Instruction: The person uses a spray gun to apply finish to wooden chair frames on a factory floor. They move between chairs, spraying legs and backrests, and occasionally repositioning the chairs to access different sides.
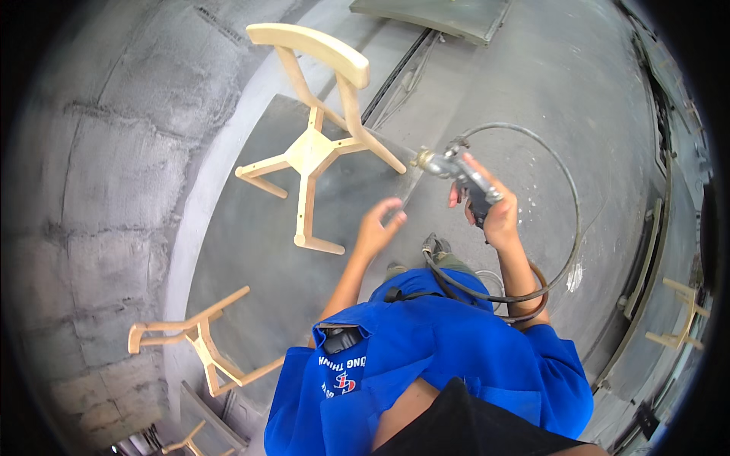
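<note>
In my right hand (498, 209) is a metal spray gun (464, 175), its nozzle pointing left toward a pale wooden chair frame (312, 152). My fingers wrap round its dark handle. A grey hose (559, 163) loops from the gun out to the right and back past my forearm. My left hand (380, 228) is held out with fingers apart and nothing in it, to the right of the frame's near leg and not touching it. The chair frame has a curved backrest and a cross-shaped seat support without a seat. It stands on a grey board (266, 228).
A second wooden chair frame (201, 342) is at the lower left. Parts of others show at the far right (680, 315) and bottom left (186, 441). A grey block wall (114, 175) runs along the left. At the top lies another grey panel (449, 15), beside a dark floor rail (399, 72).
</note>
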### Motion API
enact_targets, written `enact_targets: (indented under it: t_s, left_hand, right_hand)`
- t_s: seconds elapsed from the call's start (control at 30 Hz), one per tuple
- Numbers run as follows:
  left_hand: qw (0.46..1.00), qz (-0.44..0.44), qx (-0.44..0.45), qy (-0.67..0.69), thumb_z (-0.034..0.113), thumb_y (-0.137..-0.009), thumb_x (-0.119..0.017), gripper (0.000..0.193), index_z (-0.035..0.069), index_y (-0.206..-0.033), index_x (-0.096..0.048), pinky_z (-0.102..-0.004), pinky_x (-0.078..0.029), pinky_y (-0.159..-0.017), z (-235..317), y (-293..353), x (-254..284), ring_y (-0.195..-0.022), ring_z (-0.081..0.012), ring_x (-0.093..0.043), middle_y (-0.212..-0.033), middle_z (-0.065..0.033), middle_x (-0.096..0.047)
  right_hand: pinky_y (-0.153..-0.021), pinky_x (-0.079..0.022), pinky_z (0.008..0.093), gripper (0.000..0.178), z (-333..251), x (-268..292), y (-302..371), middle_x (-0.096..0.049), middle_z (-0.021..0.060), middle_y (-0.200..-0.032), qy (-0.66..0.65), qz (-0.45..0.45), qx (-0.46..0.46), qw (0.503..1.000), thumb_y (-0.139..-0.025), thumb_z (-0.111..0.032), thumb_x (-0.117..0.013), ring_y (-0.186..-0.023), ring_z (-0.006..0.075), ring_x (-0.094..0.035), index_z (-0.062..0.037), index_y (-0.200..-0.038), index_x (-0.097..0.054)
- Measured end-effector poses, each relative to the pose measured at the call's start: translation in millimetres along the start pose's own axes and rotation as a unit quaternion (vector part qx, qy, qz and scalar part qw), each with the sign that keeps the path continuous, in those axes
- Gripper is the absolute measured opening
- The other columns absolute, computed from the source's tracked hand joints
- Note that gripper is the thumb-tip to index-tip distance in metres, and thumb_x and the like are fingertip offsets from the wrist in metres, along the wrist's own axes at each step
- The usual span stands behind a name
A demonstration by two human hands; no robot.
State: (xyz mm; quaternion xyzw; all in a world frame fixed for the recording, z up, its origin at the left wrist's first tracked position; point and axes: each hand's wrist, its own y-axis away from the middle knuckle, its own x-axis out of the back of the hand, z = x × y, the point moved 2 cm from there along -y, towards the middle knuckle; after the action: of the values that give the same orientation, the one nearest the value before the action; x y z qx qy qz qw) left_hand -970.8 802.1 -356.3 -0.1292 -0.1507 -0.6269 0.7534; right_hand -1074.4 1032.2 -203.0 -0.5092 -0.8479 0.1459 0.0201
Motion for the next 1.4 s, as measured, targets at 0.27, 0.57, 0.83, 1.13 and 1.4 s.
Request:
enact_targets:
  t_s: [0.27,0.57,0.83,1.13,1.4]
  left_hand:
    - [0.93,-0.294,0.156,0.154,0.046,-0.109,-0.043,0.055,0.006,-0.145,-0.056,-0.0362,-0.051,-0.094,-44,67,-85,-0.106,-0.0241,-0.068,-0.109,-0.012,-0.074]
    - [0.903,-0.076,0.288,0.31,0.039,-0.094,-0.075,0.077,0.01,-0.158,-0.042,-0.0226,-0.045,-0.07,-31,130,-52,-0.075,-0.0072,-0.058,-0.083,-0.0006,-0.066]
    - [0.946,-0.137,0.23,0.181,0.024,-0.074,-0.091,0.097,0.016,-0.158,-0.043,-0.0247,-0.042,-0.076,15,116,-7,-0.069,-0.0075,-0.051,-0.075,0.004,-0.057]
    - [0.956,-0.285,-0.044,0.056,0.044,-0.061,-0.095,0.093,0.024,-0.146,-0.06,-0.0346,-0.047,-0.069,39,125,45,-0.07,-0.0203,-0.059,-0.081,-0.0038,-0.064]
    - [0.95,-0.311,-0.026,0.024,0.047,-0.068,-0.091,0.081,0.025,-0.141,-0.063,-0.0384,-0.049,-0.074,20,161,60,-0.078,-0.0248,-0.064,-0.09,-0.0053,-0.069]
  right_hand:
    - [-0.041,-0.039,0.0245,0.085,127,-3,-47,-0.064,0.0088,-0.078,-0.276,0.155,-0.298,0.9,-0.098,-0.079,-0.025,-0.067,0.0178,-0.065,-0.0035,-0.119,-0.058]
    - [-0.041,-0.039,0.0292,0.074,339,31,22,-0.065,0.0098,-0.076,-0.139,0.313,-0.429,0.836,-0.101,-0.074,-0.032,-0.058,0.0204,-0.066,-0.0048,-0.106,-0.059]
    - [-0.042,-0.038,0.0283,0.072,326,12,58,-0.062,0.0083,-0.074,-0.057,0.392,-0.405,0.824,-0.102,-0.072,-0.034,-0.056,0.0189,-0.062,-0.0042,-0.108,-0.059]
    - [-0.043,-0.035,0.0253,0.082,220,-82,84,-0.063,0.0078,-0.079,-0.205,0.288,-0.369,0.859,-0.098,-0.08,-0.023,-0.068,0.0183,-0.064,-0.0078,-0.117,-0.056]
    - [-0.041,-0.034,0.0232,0.083,185,-133,105,-0.061,0.0075,-0.079,-0.205,0.195,-0.345,0.895,-0.098,-0.081,-0.019,-0.066,0.0168,-0.062,-0.0099,-0.121,-0.055]
